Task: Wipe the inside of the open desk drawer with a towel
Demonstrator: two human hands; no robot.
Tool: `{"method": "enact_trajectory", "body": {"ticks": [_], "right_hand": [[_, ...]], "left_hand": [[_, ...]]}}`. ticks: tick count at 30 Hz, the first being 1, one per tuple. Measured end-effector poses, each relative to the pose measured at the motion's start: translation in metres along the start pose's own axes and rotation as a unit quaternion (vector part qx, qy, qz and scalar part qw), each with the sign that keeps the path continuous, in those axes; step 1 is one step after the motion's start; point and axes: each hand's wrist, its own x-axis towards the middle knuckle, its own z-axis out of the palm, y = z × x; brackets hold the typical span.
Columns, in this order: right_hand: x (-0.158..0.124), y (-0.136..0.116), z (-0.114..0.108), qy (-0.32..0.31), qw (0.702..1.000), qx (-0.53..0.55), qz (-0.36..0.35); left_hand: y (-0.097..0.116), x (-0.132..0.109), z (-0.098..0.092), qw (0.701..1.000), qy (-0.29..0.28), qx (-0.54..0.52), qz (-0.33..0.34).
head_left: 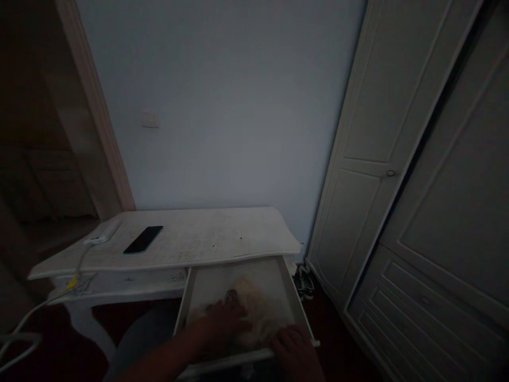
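- A white power strip (102, 232) lies at the far left end of the white desk (222, 239), and its cable (24, 318) hangs off the left edge
- A black phone (143, 239) lies flat just right of the strip, screen dark, long axis slanting away from the viewer
- The open drawer (298, 307) stands pulled out under the right half of the desk
- The left hand (225, 321) reaches inside the drawer and touches the left side of a pale fluffy bundle (260, 313); in this dim light I cannot tell whether the fingers are spread or closed on it
- The bundle lies in the middle of the drawer, between the two hands, nearer the left
- The right hand (294, 345) rests at the drawer's front right corner, just below the bundle; its grip cannot be told either
- Shoes (304, 281) sit on the floor beside a white wardrobe (369, 159)
- No brand, label or writing can be read anywhere
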Motion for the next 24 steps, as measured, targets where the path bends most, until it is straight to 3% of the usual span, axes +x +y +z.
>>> {"method": "enact_trajectory", "body": {"ticks": [3,6,13,19,24], "right_hand": [[0.001,-0.001,-0.003,-0.018,1.0,-0.004,0.008],[0.002,-0.001,-0.003,-0.018,1.0,-0.009,0.006],[0.002,0.007,0.014,0.081,0.996,-0.029,-0.03],[0.0,0.01,0.018,0.072,0.994,-0.063,-0.044],[0.002,0.006,0.015,0.087,0.995,-0.042,-0.026]], "left_hand": [[-0.025,-0.034,0.021,0.994,-0.031,0.024,-0.106],[-0.042,-0.047,0.031,0.985,-0.046,0.036,-0.16],[-0.047,-0.037,0.005,0.985,-0.013,0.057,-0.165],[-0.049,-0.03,-0.008,0.968,0.062,0.063,-0.236],[-0.055,-0.022,-0.011,0.966,0.066,0.049,-0.246]]}}
